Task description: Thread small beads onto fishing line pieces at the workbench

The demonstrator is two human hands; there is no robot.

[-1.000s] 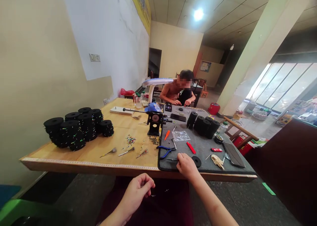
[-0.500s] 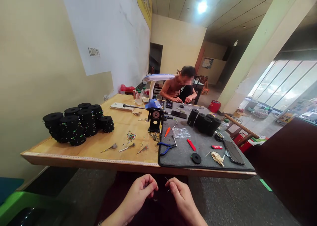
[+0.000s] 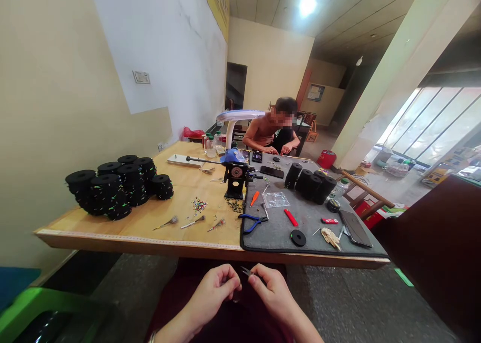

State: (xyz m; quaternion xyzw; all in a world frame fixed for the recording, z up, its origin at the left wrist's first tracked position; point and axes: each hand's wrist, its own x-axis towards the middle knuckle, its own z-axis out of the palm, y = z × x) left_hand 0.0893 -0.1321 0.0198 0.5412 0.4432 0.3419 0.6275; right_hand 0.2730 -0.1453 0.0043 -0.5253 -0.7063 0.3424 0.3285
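Head view; both hands low in frame, below the near edge of the tabletop (image 3: 180, 203), over a dark lap.

Left hand (image 3: 216, 295): fingers curled in, thumb pressed to forefinger, a narrow pinch; whether anything sits in that pinch is too small to tell.

Right hand (image 3: 273, 295): thumb and forefinger closed on a thin metal piece (image 3: 246, 271); its free end points toward the left hand's fingertips, nearly touching them; piece is off the tabletop, held in the air between the two hands.

On the tabletop, untouched: grey mat (image 3: 278, 235) with blue-handled pliers (image 3: 252, 222), a black disc (image 3: 298, 238) and a red tool (image 3: 289, 217); scattered beads (image 3: 199, 204) on bare wood; stack of black spools (image 3: 112, 185) at far left; a co-worker (image 3: 276, 132) sits at the far end, hands on their own work.

Risk, as judged: grip is at the fingertips only and nothing lies beneath to catch a drop; a slip would send the piece into the dark lap or onto the floor, where it would be hard to find; its pointed end so near the left fingers could prick them if the hands close too quickly.
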